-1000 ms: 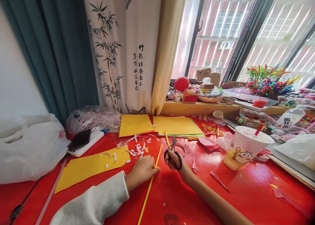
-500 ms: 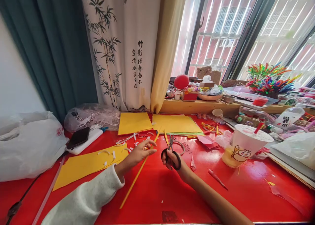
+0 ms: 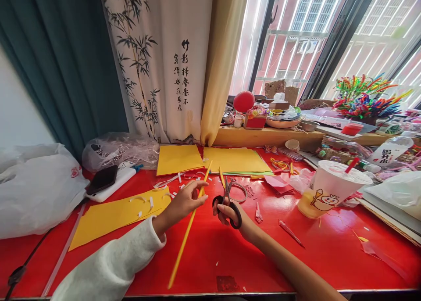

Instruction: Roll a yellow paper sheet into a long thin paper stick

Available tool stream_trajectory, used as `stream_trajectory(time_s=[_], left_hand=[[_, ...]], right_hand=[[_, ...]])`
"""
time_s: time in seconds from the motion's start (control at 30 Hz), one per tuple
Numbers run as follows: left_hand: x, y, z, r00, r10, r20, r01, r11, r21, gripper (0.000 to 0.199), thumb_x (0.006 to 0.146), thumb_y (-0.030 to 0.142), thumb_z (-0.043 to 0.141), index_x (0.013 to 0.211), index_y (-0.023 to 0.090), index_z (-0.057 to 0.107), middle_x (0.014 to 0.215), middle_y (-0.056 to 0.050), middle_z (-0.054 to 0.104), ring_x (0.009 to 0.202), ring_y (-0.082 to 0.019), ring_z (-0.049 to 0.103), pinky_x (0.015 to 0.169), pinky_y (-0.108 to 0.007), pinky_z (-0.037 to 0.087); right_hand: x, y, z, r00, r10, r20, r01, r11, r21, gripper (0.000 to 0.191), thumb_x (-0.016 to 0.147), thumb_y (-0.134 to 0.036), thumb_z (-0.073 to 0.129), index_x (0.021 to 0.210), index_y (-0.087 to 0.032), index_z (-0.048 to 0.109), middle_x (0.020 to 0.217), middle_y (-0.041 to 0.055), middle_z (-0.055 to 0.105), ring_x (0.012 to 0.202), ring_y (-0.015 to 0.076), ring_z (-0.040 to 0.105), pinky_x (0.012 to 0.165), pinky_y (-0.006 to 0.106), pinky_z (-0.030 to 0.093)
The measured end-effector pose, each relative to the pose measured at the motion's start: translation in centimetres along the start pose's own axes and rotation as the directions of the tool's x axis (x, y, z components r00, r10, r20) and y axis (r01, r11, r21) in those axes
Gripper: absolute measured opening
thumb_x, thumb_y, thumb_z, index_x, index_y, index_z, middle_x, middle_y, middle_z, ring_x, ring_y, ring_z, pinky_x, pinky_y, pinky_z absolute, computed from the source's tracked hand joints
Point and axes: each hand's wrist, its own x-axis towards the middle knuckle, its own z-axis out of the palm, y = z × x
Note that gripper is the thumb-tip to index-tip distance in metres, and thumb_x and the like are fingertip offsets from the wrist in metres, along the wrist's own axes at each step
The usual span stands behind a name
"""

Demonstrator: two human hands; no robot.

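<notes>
A long, narrow yellow paper strip (image 3: pixel 186 239) slants across the red tabletop, gripped between the thumb and fingers of my left hand (image 3: pixel 186 200). Its lower end is slightly blurred. To the right, my right hand (image 3: pixel 234 215) has its fingers in the black handles of a pair of scissors (image 3: pixel 226 190). The blades point away from me and stand a little apart, to the right of the strip. A shorter yellow strip (image 3: pixel 221 177) lies just beyond the scissor tips. Behind the scissors rests a roll of tape (image 3: pixel 244 192), partly covered by them.
Yellow paper sheets (image 3: pixel 179 158) lie at the back, and another yellow sheet (image 3: pixel 108 220) with white scraps on the left. A drink cup (image 3: pixel 329 191) with a red straw stands on the right. A phone (image 3: pixel 102 179) and a plastic bag (image 3: pixel 36 191) occupy the left side.
The yellow strip has turned more upright, its lower end shifting right and nearer me. My left hand stays on it. The scissors have shifted slightly left in view, and the whole view has tilted slightly.
</notes>
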Motion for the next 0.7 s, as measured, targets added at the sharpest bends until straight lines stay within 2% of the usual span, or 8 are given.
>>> stream_trajectory(time_s=[0.1, 0.2, 0.33, 0.47, 0.6, 0.7], left_hand=[[0.0, -0.6, 0.5, 0.999, 0.015, 0.050, -0.016, 1.000, 0.018, 0.045, 0.079, 0.030, 0.056, 0.122, 0.021, 0.043, 0.085, 0.002, 0.044, 0.065, -0.008, 0.040, 0.060, -0.020, 0.035], [0.0, -0.5, 0.7, 0.996, 0.037, 0.082, -0.040, 0.999, 0.028, 0.045, 0.080, 0.030, 0.056, 0.122, 0.021, 0.042, 0.090, 0.001, 0.044, 0.066, -0.008, 0.041, 0.062, -0.021, 0.037], [-0.2, 0.2, 0.7, 0.995, 0.045, 0.087, -0.053, 0.994, 0.094, 0.045, 0.081, 0.036, 0.055, 0.121, 0.019, 0.044, 0.095, -0.002, 0.047, 0.073, -0.010, 0.044, 0.070, -0.024, 0.040], [-0.5, 0.6, 0.9, 0.982, 0.124, 0.143, -0.153, 0.966, 0.208, 0.042, 0.081, 0.034, 0.055, 0.119, 0.019, 0.046, 0.106, -0.004, 0.048, 0.092, -0.015, 0.048, 0.087, -0.029, 0.040], [-0.7, 0.4, 1.5, 0.966, 0.173, 0.192, -0.224, 0.932, 0.285, 0.044, 0.081, 0.027, 0.053, 0.124, 0.019, 0.043, 0.103, -0.005, 0.048, 0.085, -0.014, 0.050, 0.081, -0.028, 0.044], [-0.7, 0.2, 1.7, 0.961, 0.196, 0.196, -0.253, 0.910, 0.330, 0.043, 0.083, 0.030, 0.053, 0.123, 0.019, 0.043, 0.101, -0.005, 0.049, 0.085, -0.015, 0.051, 0.079, -0.029, 0.045]], right_hand=[[0.1, -0.1, -0.1, 0.997, -0.002, -0.079, 0.002, 1.000, 0.000, 0.032, 0.079, -0.047, 0.057, 0.079, -0.015, 0.052, 0.051, -0.0048, 0.044, 0.048, 0.0074, 0.038, 0.049, 0.024, 0.026], [0.2, -0.2, -0.2, 0.989, 0.009, -0.145, -0.008, 1.000, 0.005, 0.029, 0.078, -0.043, 0.059, 0.081, -0.016, 0.050, 0.051, -0.0052, 0.046, 0.047, 0.0072, 0.038, 0.049, 0.024, 0.026], [0.1, -0.4, 0.1, 0.990, 0.031, -0.139, -0.029, 0.999, 0.018, 0.026, 0.076, -0.038, 0.062, 0.083, -0.016, 0.051, 0.053, -0.0053, 0.048, 0.049, 0.0075, 0.040, 0.050, 0.023, 0.028], [0.1, -0.2, 0.7, 0.992, 0.029, -0.123, -0.027, 0.999, 0.022, 0.025, 0.070, -0.031, 0.067, 0.084, -0.017, 0.051, 0.062, -0.0050, 0.049, 0.053, 0.0072, 0.044, 0.052, 0.023, 0.032], [0.2, 0.4, 0.9, 0.986, 0.020, -0.168, -0.022, 1.000, -0.007, 0.024, 0.070, -0.029, 0.065, 0.085, -0.017, 0.050, 0.066, -0.0050, 0.048, 0.052, 0.0060, 0.043, 0.048, 0.021, 0.032], [0.0, 0.4, 0.9, 0.982, 0.017, -0.187, -0.024, 0.999, -0.034, 0.020, 0.071, -0.027, 0.061, 0.084, -0.017, 0.049, 0.064, -0.0052, 0.048, 0.048, 0.0060, 0.043, 0.045, 0.021, 0.032]])
